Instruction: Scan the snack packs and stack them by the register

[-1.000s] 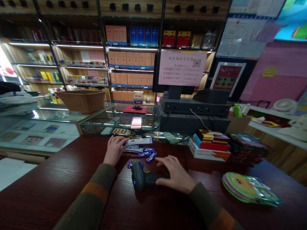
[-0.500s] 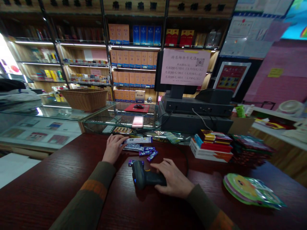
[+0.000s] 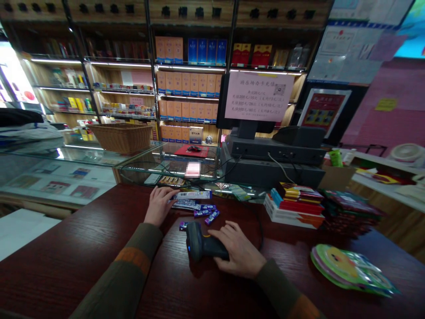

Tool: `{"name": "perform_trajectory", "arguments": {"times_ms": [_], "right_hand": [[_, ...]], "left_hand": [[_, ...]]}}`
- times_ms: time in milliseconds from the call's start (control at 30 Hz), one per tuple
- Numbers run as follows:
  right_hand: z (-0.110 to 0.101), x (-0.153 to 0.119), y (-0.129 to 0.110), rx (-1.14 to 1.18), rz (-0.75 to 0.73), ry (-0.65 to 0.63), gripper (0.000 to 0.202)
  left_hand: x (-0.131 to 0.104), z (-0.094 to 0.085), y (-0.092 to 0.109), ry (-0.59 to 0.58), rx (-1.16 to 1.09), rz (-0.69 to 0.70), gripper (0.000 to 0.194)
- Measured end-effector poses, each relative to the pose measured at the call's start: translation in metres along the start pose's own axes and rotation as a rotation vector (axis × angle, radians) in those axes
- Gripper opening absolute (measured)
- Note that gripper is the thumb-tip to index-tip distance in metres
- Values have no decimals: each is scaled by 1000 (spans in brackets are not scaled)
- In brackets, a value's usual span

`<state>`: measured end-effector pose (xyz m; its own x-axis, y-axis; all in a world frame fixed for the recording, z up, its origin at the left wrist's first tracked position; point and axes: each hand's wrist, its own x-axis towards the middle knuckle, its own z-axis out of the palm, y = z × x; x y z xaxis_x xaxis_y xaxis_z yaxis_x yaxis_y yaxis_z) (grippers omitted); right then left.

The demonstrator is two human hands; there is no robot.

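Note:
My right hand (image 3: pixel 241 251) wraps around the handle of a dark barcode scanner (image 3: pixel 195 243), which lies tilted on its side at the counter's middle with a small blue light showing. My left hand (image 3: pixel 160 204) is farther forward, its fingers and thumb bent around the left end of a long white and purple packet (image 3: pixel 194 195). Silvery-blue packets (image 3: pixel 186 204) lie just below that one. Several small purple wrapped sweets (image 3: pixel 211 216) are strewn to their right, and another purple sweet (image 3: pixel 183 226) is partly hidden behind the scanner head.
A dark red wooden counter (image 3: pixel 109 270) spans the foreground. Stacked boxes (image 3: pixel 294 212), dark packages (image 3: pixel 352 210) and green-edged round packs (image 3: pixel 348 268) stand on the right. Behind are a monitor with a pink sign (image 3: pixel 259 95), cables, a glass case and a wicker basket (image 3: pixel 121 137).
The view has shifted slightly, moving the whole scene a little right and down. The scanner is turned slightly more upright in my right hand. My left hand stays at the packets.

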<state>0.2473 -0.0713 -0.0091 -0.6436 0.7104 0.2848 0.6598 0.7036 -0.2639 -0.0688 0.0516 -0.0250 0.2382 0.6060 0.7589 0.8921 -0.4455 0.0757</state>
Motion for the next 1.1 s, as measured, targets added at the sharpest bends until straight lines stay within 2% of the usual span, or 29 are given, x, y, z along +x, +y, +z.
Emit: {"name": "perform_trajectory", "arguments": {"times_ms": [233,433,567,767,1100], "right_hand": [[-15,-2,4,53,22,124,57],[-18,-2,1,49,-1,186,57],[-19,-1,-2,47,-14,197,61],[-17,-1,-1,38,-30,225,58],[-16,-1,-1,39,-28,215,52]], "left_hand": [[0,1,2,36,2,7,31],[1,5,9,78,20,28,38],[4,3,20,147,-15,25,52],[7,-3,32,215,-47,30,61],[5,1,31,189,-50,31,61]]}}
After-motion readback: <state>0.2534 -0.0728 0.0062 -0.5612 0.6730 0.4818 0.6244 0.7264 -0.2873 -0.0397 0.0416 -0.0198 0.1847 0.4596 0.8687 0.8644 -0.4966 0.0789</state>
